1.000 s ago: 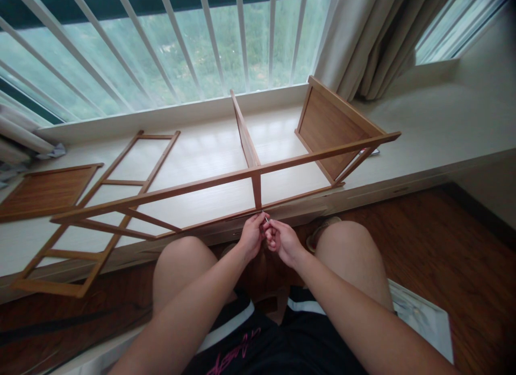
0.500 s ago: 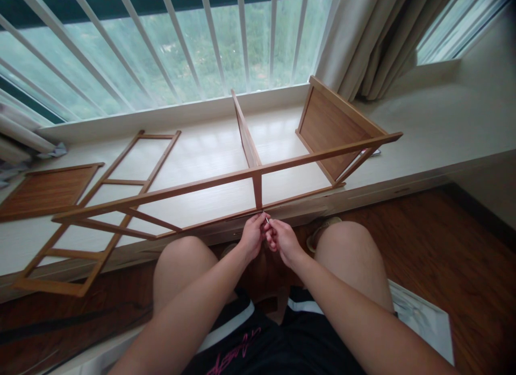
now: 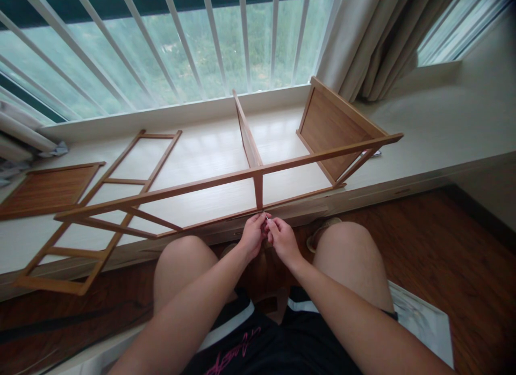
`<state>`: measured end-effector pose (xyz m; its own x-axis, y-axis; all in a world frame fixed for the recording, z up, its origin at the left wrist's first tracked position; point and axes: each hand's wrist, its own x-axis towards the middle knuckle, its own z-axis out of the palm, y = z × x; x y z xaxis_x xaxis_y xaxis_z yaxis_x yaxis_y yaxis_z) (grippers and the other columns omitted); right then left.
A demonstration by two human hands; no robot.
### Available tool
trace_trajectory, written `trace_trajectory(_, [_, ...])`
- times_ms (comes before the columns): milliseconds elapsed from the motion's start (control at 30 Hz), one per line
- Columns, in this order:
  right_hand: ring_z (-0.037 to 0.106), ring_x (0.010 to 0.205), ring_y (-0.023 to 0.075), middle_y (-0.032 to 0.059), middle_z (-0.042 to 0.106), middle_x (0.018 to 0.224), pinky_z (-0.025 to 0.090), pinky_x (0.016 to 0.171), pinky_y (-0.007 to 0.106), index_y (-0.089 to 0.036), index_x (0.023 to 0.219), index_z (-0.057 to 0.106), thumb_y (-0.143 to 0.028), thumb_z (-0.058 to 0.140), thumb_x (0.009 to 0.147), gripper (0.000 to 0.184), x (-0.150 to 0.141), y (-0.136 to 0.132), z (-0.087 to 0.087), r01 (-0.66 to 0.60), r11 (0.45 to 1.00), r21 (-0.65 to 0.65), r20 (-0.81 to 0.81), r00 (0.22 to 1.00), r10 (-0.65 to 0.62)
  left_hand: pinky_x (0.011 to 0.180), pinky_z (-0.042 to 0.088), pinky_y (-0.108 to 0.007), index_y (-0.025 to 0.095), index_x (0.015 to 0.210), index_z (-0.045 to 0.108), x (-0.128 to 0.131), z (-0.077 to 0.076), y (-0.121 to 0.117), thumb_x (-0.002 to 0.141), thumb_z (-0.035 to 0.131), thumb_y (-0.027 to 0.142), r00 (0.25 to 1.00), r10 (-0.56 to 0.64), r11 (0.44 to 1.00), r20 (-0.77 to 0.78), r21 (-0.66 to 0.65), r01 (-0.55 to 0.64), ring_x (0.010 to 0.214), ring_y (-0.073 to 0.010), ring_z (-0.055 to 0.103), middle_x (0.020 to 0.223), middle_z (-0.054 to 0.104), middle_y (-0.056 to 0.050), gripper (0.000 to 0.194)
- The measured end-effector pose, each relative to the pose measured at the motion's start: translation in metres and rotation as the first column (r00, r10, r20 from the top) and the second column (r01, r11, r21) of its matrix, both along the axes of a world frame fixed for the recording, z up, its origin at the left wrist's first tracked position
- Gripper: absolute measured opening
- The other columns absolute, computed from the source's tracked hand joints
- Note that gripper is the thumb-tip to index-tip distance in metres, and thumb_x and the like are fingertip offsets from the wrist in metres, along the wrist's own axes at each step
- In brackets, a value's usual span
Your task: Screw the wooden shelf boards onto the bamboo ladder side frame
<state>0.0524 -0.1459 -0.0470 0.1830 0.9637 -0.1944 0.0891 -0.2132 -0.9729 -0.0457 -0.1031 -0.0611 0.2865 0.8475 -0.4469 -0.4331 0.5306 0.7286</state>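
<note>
A wooden shelf frame (image 3: pixel 201 185) stands on its side on the white window ledge, with a middle panel (image 3: pixel 246 132) and a slatted end panel (image 3: pixel 338 117) joined to it. My left hand (image 3: pixel 252 235) is closed in a pinch just below the foot of the frame's middle crosspiece (image 3: pixel 258 191), at the lower rail. Close against it, my right hand (image 3: pixel 282 240) pinches a small thin metal piece (image 3: pixel 267 218), its exact kind too small to tell. Fingertips of both hands nearly touch; what lies between the left fingers is hidden.
A ladder-like wooden frame (image 3: pixel 105 182) lies at the left, partly under the shelf frame. Beyond it is a loose wooden panel (image 3: pixel 50 189). White bars line the window behind the ledge (image 3: pixel 427 125). My knees flank the hands over the dark wood floor (image 3: pixel 455 246).
My right hand has turned slightly, its fingers curling closer together around the thin metal piece. The left hand and the wooden frame stay in place.
</note>
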Motion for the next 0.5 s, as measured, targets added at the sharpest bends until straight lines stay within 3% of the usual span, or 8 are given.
trace_trajectory(233, [0.047, 0.048, 0.0115, -0.0032, 0.051, 0.051, 0.036, 0.05, 0.023, -0.02, 0.071, 0.057, -0.051, 0.045, 0.093, 0.039, 0.0015, -0.0001, 0.0014, 0.005, 1.0, 0.024, 0.011, 1.0, -0.005, 0.038, 0.033, -0.017, 0.014, 0.086, 0.06, -0.0008, -0.0006, -0.0006, 0.076, 0.071, 0.042, 1.0, -0.014, 1.0, 0.008, -0.005, 0.015, 0.042, -0.0071, 0.046, 0.056, 0.048, 0.005, 0.032])
trace_trajectory(500, [0.036, 0.032, 0.0069, -0.0055, 0.051, 0.048, 0.023, 0.032, 0.019, -0.019, 0.076, 0.053, -0.056, 0.047, 0.086, 0.038, -0.0021, 0.0035, 0.003, -0.033, 0.991, -0.133, -0.324, 0.946, -0.013, 0.034, 0.038, -0.02, 0.015, 0.087, 0.056, -0.0002, -0.0002, -0.001, 0.077, 0.07, 0.048, 0.996, -0.054, 0.999, 0.068, -0.007, 0.054, 0.033, -0.0076, 0.045, 0.055, 0.046, 0.007, 0.037])
